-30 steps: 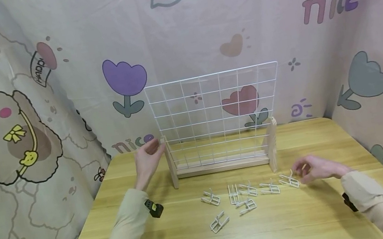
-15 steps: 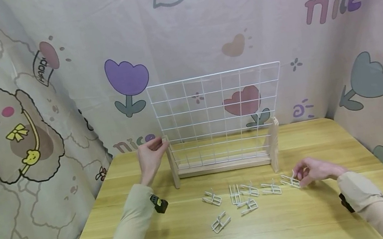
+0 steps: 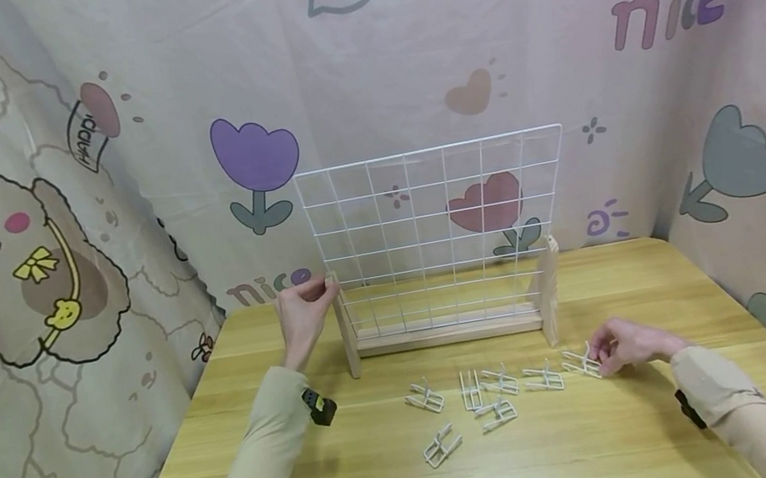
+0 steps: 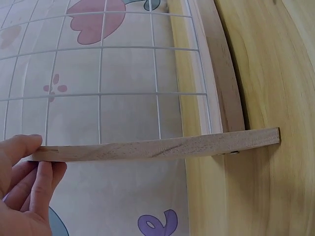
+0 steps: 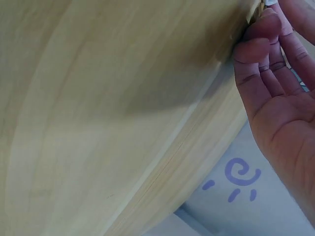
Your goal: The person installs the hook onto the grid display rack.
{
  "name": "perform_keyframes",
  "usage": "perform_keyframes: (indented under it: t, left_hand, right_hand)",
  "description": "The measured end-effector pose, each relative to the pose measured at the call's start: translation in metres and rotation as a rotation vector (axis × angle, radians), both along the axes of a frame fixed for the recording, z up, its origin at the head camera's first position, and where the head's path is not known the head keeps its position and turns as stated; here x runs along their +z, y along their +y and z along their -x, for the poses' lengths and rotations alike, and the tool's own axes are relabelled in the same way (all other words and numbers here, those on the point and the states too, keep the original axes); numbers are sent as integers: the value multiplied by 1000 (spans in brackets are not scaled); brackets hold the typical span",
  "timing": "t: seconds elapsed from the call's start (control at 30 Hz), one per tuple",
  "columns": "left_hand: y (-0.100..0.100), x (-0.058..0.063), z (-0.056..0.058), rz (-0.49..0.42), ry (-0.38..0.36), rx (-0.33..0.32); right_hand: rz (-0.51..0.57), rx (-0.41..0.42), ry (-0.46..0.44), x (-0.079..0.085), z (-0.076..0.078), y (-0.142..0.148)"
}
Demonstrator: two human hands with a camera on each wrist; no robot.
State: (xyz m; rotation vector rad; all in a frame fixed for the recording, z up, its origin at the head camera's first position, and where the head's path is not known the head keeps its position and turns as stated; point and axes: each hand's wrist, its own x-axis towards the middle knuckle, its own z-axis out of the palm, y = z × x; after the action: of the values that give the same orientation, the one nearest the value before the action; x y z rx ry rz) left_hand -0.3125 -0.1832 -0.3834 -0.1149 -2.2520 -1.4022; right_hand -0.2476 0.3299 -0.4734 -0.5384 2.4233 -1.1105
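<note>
Right hand (image 3: 629,343): thumb and fingertips pinch the right end of the endmost hook (image 3: 583,364). Hook sits just left of this hand, on the table (image 3: 529,477), long axis slanting leftward and away. Left hand (image 3: 300,314): far from hook, gripping the top of the wooden post (image 3: 346,330). Wire grid (image 3: 414,218) stands ahead and left of right hand.
</note>
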Motion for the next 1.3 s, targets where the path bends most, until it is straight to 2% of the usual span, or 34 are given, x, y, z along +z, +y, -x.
perform_keyframes:
  t: [0.17, 0.53, 0.73, 1.07, 1.3]
  left_hand:
    - [0, 1, 0, 25, -17, 0]
    - [2, 0, 1, 42, -5, 13]
    - [2, 1, 1, 46, -2, 17]
    - [2, 0, 0, 45, 16, 20]
    - [2, -2, 1, 42, 18, 10]
  right_hand:
    - [-9, 2, -2, -1, 0, -1]
    - [-21, 31, -10, 0, 2, -2]
    - [-34, 8, -42, 3, 1, 0]
    - [93, -11, -151, -4, 0, 4]
    - [211, 24, -171, -11, -3, 13]
